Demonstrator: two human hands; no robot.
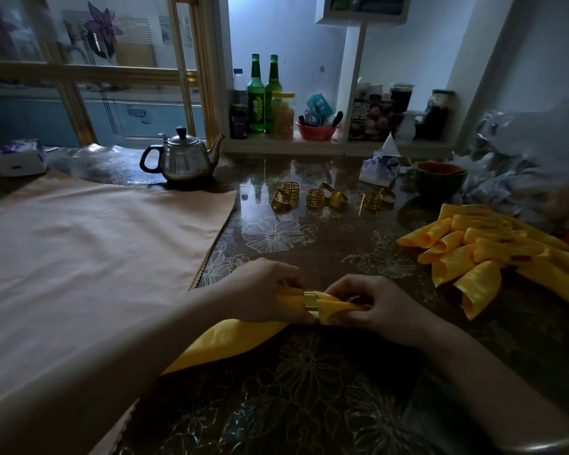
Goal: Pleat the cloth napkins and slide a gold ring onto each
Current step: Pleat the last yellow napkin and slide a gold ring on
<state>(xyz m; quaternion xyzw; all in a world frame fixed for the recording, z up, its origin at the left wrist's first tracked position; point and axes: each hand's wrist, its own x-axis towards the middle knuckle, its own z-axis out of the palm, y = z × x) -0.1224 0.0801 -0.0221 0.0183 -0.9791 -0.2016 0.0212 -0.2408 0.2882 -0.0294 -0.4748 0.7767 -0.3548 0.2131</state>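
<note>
ring step now: left hand (270, 290) fingers grip yellow napkin (230, 339), right hand (372, 307) fingers pinch its tip past gold ring (312, 302). next, probably push ring further along.

Just one view here: a wide-angle camera on the person's head, so it looks out from eye level, forward and tilted down across the worktop (309, 244). Closest to the lens are the left hand (266, 290) and right hand (378, 307), low in the middle of the frame. Both grip a yellow napkin (237, 339), and the forearms come in from the bottom corners. Further out the view reaches the teapot (184, 159), and at the far end it faces the shelf (309, 146) with green bottles (256, 93). Straight lines near the edges bow, typical wide lens.
</note>
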